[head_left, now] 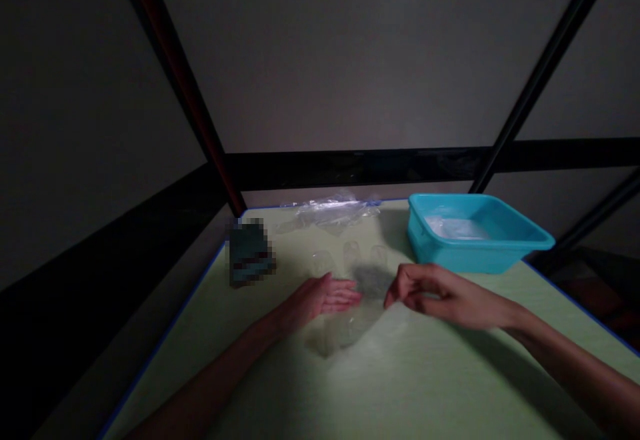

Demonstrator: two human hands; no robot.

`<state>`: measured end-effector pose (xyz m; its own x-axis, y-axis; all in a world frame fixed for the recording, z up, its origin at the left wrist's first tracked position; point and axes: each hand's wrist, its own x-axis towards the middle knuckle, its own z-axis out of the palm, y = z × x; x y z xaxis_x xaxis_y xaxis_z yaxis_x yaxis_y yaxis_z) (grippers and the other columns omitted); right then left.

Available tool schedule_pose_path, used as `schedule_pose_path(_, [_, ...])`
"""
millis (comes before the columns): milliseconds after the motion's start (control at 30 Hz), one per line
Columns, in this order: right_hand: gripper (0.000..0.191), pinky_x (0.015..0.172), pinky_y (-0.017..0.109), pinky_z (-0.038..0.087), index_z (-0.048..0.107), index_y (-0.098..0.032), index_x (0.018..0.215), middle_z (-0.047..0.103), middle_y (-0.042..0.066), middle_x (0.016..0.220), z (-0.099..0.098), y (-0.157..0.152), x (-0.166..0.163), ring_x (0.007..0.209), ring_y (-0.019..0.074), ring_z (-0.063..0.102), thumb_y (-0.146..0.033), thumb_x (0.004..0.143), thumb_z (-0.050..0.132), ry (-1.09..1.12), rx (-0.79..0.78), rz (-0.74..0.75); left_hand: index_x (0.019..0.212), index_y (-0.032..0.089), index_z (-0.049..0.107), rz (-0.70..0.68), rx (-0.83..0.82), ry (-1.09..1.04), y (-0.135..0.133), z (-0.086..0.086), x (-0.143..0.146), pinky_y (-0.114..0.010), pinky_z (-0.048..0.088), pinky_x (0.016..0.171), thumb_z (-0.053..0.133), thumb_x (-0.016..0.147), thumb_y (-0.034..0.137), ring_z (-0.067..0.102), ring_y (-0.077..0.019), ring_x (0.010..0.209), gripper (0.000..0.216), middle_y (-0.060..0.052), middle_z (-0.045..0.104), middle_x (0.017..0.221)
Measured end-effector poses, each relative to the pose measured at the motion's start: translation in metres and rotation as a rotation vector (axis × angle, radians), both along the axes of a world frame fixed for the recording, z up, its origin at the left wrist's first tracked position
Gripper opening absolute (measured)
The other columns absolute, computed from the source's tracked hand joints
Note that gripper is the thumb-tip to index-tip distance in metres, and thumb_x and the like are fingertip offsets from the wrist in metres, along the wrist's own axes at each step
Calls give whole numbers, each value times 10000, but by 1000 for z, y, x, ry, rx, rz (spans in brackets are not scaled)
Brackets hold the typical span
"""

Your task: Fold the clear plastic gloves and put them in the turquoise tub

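Observation:
A clear, thin plastic glove (345,333) is spread on the table in front of me, its finger ends pointing to the far side. My left hand (323,299) rests over the glove's middle with its fingers stretched out and nothing in its grasp. On the other side, my right hand (433,293) is closed in a pinch at the glove's right edge, thumb and fingertips together. Part of the glove is covered by my left hand, and its see-through outline blurs against the table.
The pale green table (200,373) has a blue edge. Crumpled clear plastic (335,212) lies at the far edge. A turquoise basin (480,257) stands at the far right with whitish plastic (457,228) inside. At left sits a dark, pixelated object (250,253). Behind rises a grey panelled wall (360,60).

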<state>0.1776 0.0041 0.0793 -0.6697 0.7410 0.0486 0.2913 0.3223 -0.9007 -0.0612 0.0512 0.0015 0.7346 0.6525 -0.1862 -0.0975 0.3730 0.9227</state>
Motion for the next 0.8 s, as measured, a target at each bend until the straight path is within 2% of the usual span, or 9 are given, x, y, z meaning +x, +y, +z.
schedule_pose_path(67, [36,664,285,446,438,-175,728,605,33,774,-3,20,-5,740,147,583,-169,756,460,182,-98,-115,1024,105,596,-41,-17,-56,1,1,-2,-433,277,940,417,674,688,487,-307,1072,704,-156,611,1055])
schedule_pose_path(167, [71,615,275,454,403,-188,716,612,12,706,-12,46,-14,662,140,604,-169,747,464,298,-210,-302,1040,104,595,-76,-24,-168,0,4,-5,-459,250,949,439,641,706,462,-328,1093,739,-151,609,1063])
schedule_pose_path(267, [72,594,257,460,398,-196,718,606,-7,666,-24,63,-19,626,124,602,-177,758,456,355,-254,-433,1041,96,597,-63,-21,-156,-2,6,-6,-444,267,947,601,667,520,483,-317,1076,565,-153,600,1080])
schedule_pose_path(367, [77,618,252,465,429,-194,747,601,-5,683,-33,68,-17,639,115,600,-246,781,475,385,-325,-490,998,85,620,20,-56,-97,-3,6,-3,-408,294,944,615,724,346,525,-283,1035,379,-145,622,1043])
schedule_pose_path(433, [137,635,260,464,459,-181,770,609,18,703,-35,65,-12,653,123,603,-313,785,491,353,-392,-483,981,73,625,72,-107,-101,-4,7,-2,-402,302,944,582,755,326,550,-271,1004,342,-147,636,1012])
schedule_pose_path(533, [227,658,257,451,495,-152,774,628,56,755,-38,54,-5,702,134,601,-376,763,530,268,-441,-389,973,61,620,113,-188,-125,-5,10,-1,-410,304,943,549,782,293,581,-260,955,308,-150,659,951])
schedule_pose_path(667, [242,578,210,409,491,-141,685,622,30,721,-48,43,-2,658,110,571,-335,678,636,227,-370,-230,937,43,618,127,-260,-143,-3,13,-3,-420,304,936,500,810,253,599,-256,916,272,-154,674,890])
schedule_pose_path(800, [272,500,201,364,439,-154,654,586,3,632,-55,41,-7,556,91,523,-382,739,560,204,-309,-188,991,44,586,66,-357,-163,-1,13,-4,-416,283,945,437,829,260,584,-252,932,308,-155,654,941])
